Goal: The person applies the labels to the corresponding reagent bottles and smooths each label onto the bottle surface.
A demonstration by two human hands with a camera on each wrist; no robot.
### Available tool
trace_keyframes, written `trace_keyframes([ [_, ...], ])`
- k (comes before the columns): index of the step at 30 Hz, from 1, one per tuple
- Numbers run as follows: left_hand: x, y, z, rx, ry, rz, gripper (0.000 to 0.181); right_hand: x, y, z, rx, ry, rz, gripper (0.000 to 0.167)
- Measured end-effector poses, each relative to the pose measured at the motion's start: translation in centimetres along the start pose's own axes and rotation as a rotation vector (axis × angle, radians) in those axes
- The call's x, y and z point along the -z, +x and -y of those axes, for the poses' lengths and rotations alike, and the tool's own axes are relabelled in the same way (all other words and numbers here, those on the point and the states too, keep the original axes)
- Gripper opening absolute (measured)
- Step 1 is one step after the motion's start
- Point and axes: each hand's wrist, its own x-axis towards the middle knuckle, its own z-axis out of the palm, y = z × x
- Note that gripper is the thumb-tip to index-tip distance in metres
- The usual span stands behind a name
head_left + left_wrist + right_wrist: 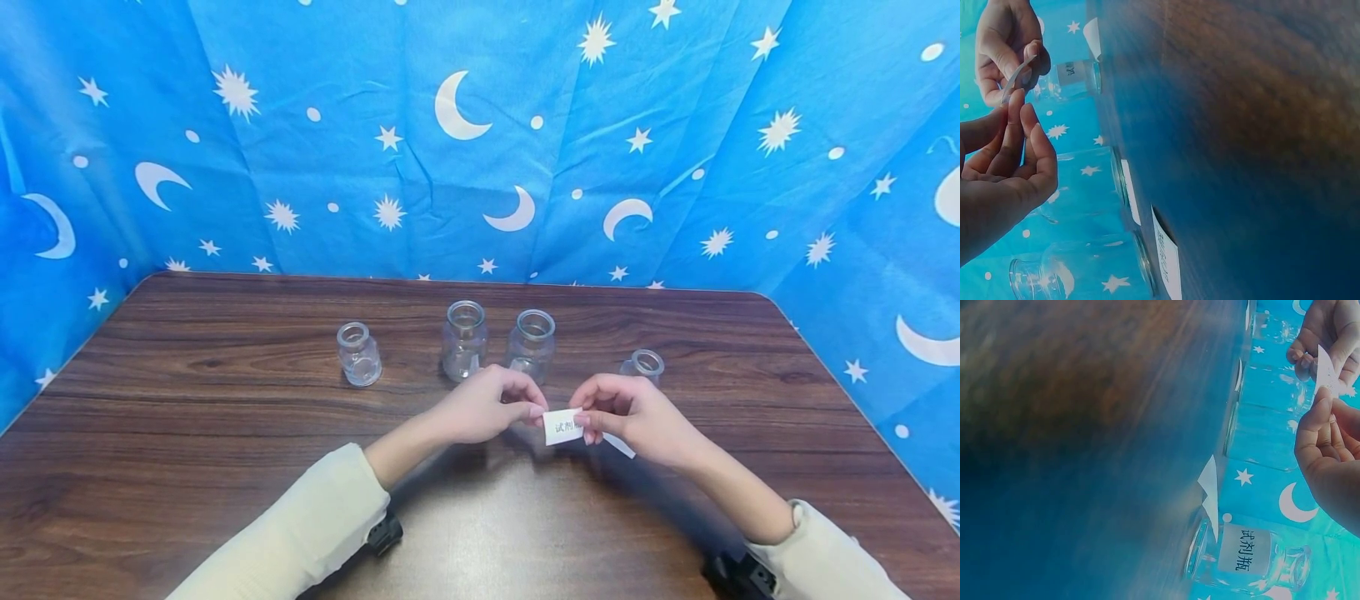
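Observation:
Between the two hands is a small white label with printed characters (561, 427), held upright above the table. My left hand (491, 406) pinches its left edge between thumb and index finger. At the other edge, my right hand (641, 419) pinches it with fingertips over part of the print. The label (1015, 80) looks bent in the left wrist view, with a hand at each end. In the right wrist view the label (1327, 372) rises from the right thumb and fingertips.
Two larger clear jars (464, 342) (532, 346) stand behind my hands. A small bottle (360, 354) stands left; another, labelled (1245, 550), stands right. White paper pieces lie before the jars (1169, 259) and by the labelled bottle (1209, 481). A patterned blue cloth (405, 150) hangs behind.

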Motion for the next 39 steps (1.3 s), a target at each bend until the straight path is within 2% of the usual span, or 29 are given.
trace_keyframes([
  [10,0.0,-0.1,0.0,-0.022,0.029,0.020,0.007,0.1,0.0,0.1,0.018,-0.005,0.002,0.008],
  [23,0.1,-0.3,-0.3,-0.023,0.034,0.015,0.007,0.1,0.0,0.0,0.013,0.012,0.004,0.009],
  [27,0.2,-0.2,-0.1,-0.039,0.053,0.003,0.007,0.2,-0.1,0.3,0.015,-0.010,-0.039,0.011],
  [32,0.7,-0.4,0.2,-0.018,0.083,-0.065,0.008,0.4,-0.7,1.2,0.052,-0.041,-0.144,0.015],
  [35,0.9,-0.6,0.1,-0.002,0.085,-0.094,0.007,0.2,-1.0,1.7,0.077,-0.041,-0.114,0.013],
  [39,0.6,-0.7,-0.2,-0.060,0.072,-0.064,0.007,-0.6,-1.1,1.7,0.066,0.005,-0.021,0.010],
])
